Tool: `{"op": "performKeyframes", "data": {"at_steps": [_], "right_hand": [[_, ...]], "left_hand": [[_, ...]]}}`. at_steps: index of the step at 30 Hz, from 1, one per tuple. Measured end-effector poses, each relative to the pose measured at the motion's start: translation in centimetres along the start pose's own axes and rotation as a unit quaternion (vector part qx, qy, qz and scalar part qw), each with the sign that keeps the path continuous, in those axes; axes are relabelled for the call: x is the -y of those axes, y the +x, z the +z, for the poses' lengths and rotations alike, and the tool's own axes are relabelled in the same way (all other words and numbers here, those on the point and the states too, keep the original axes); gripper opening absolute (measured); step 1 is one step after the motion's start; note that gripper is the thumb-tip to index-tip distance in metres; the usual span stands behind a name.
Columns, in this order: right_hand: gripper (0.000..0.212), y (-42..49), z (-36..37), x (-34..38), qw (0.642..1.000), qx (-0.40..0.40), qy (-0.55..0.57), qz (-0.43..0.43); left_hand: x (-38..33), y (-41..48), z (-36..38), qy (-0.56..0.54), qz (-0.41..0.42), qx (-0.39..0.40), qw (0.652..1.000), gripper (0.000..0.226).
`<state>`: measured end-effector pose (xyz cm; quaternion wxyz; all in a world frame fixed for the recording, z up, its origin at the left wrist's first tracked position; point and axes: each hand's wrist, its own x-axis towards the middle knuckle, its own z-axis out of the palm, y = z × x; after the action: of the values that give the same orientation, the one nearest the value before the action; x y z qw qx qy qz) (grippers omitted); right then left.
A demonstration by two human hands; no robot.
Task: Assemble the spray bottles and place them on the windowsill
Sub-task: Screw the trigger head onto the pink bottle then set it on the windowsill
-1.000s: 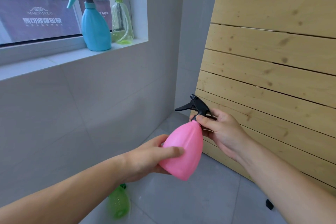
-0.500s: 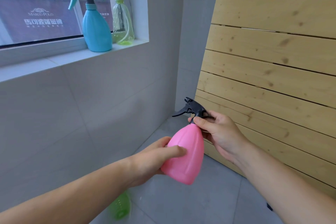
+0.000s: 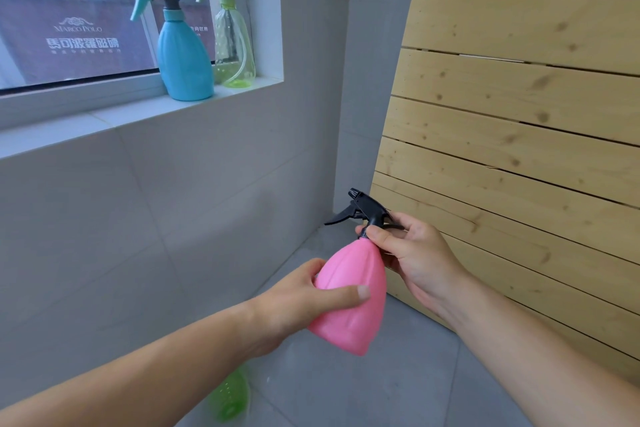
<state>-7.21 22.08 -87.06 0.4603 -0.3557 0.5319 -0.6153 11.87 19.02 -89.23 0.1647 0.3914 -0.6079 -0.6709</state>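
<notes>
Beside the wooden panel (image 3: 519,114), below the windowsill (image 3: 104,121) where a blue bottle (image 3: 183,59) and a clear green bottle (image 3: 233,42) are standing, the pink bottle (image 3: 349,295) is being held aloft and tilted. Its body is being clasped by the left grip (image 3: 298,302), and its neck is being pinched by the right grip (image 3: 415,253) under the black trigger head (image 3: 363,210).

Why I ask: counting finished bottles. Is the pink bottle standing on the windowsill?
No, the pink bottle is held below the windowsill, left hand round its body, right hand at its neck.
</notes>
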Motion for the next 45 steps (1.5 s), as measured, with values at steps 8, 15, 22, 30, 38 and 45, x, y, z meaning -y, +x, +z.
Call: {"op": "performKeyframes", "data": {"at_steps": [8,15,22,30,38,45], "right_hand": [[0.017,-0.2,0.2,0.4,1.000,0.003,0.000,0.007],[0.016,-0.2,0.2,0.2,1.000,-0.003,-0.001,0.002],[0.012,-0.3,0.2,0.3,1.000,0.004,0.010,0.005],[0.016,-0.5,0.3,0.4,1.000,0.011,0.021,-0.003],[0.015,-0.7,0.5,0.5,0.999,0.035,0.041,0.001],[0.015,-0.9,0.7,0.7,0.998,0.035,0.051,0.014]], "left_hand": [[0.4,0.4,0.0,-0.080,-0.034,0.037,0.996,0.083],[-0.2,-0.1,0.2,0.013,0.005,-0.022,1.000,0.092],[-0.1,0.0,0.0,-0.062,-0.034,0.014,0.997,0.082],[0.2,0.0,-0.2,-0.072,-0.035,0.023,0.997,0.088],[-0.2,-0.3,0.1,-0.013,-0.025,0.014,1.000,0.096],[0.9,0.1,-0.3,-0.055,0.000,0.043,0.998,0.071]]}}
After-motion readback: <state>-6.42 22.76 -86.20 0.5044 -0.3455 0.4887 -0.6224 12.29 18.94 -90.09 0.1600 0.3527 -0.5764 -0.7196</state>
